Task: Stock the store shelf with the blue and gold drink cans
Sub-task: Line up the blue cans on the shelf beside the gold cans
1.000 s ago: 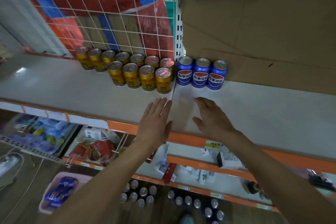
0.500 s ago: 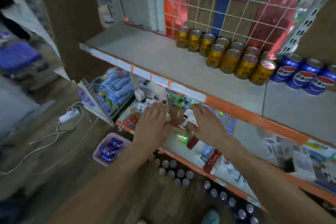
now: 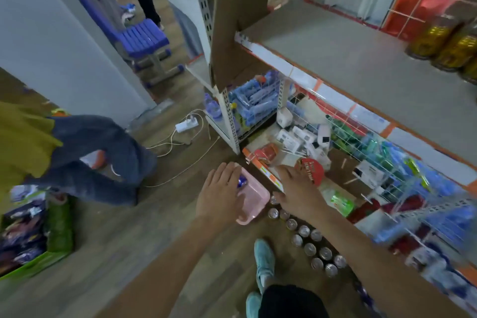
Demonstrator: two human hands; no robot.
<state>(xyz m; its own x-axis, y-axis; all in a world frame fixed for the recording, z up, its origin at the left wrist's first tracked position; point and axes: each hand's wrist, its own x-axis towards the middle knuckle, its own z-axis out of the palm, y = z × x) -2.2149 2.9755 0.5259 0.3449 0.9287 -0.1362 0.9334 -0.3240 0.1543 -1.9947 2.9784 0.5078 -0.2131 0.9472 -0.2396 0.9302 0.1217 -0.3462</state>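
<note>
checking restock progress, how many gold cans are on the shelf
3 gold cans, on the shelf at far right: leftmost, middle, one cut by the frame edge. More may be hidden.

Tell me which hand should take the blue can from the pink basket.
Left, probably. The left hand is open over the basket, beside the blue can; the right hand is past its rim, over floor cans.

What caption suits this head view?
Open left hand and right hand reach toward a pink plastic basket holding a blue can.
</note>
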